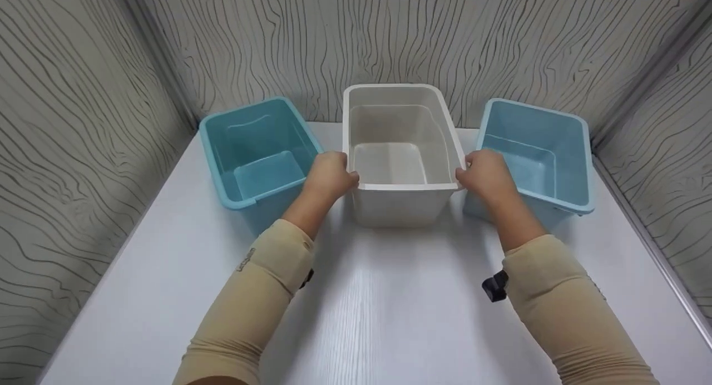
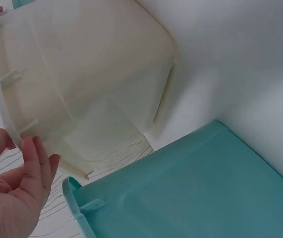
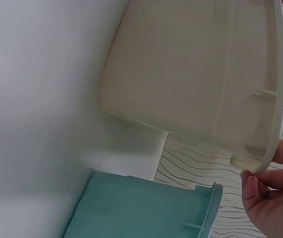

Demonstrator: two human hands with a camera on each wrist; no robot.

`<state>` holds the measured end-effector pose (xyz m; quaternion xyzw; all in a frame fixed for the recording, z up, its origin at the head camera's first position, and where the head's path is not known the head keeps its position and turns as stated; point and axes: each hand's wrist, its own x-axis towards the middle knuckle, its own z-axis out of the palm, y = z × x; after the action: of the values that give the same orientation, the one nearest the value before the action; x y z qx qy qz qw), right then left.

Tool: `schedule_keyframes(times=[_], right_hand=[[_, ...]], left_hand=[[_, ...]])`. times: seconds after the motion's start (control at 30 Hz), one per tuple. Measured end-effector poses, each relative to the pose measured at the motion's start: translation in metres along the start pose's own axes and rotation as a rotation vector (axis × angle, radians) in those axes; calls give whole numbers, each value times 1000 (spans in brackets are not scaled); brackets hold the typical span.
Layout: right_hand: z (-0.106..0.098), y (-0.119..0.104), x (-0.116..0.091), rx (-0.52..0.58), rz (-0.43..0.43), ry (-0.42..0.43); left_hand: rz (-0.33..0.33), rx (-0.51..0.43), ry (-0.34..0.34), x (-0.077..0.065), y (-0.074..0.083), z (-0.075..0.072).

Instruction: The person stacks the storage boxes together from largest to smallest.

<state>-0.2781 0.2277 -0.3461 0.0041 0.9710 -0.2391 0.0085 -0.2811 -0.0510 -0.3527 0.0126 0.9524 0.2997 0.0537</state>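
Note:
A white plastic bin (image 1: 403,207) stands at the middle of the back of the table, its open top facing up. My left hand (image 1: 331,176) pinches its rim at the front left corner, thumb over the edge and fingers beneath, as the left wrist view shows of the hand (image 2: 20,183). At the front right corner my right hand (image 1: 485,173) pinches the same rim; in the right wrist view its fingers (image 3: 253,191) curl under the lip. A teal bin (image 1: 267,171) stands left of the white one, and a light blue bin (image 1: 537,157) stands to its right.
The white table (image 1: 367,312) runs up to patterned panels, with a back wall (image 1: 389,34) right behind the bins. Side walls (image 1: 61,151) flank the table. Both outer bins are turned at an angle, close beside my hands.

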Motion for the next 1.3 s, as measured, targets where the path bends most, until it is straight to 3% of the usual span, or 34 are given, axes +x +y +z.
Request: schedule_keyframes(times=[0.17,0.47,0.87,1.03,1.3], right_hand=[[-1,0,-6,-21,-26,1],[-5,-4,-18,-60,-29,-48],[-6,-13,-32,-143,-86,-43],[-5,-14,-32,-164,-78,-53],[-6,-17,-35,-188,-76,-45]], left_hand=[[-9,-7,-20,-6,-1,-1],[31,41,-38,-15,-1,-3],[59,64,-46,-26,-6,-5],[89,108,-27,-27,-8,-4],[73,85,-55,-26,-7,-5]])
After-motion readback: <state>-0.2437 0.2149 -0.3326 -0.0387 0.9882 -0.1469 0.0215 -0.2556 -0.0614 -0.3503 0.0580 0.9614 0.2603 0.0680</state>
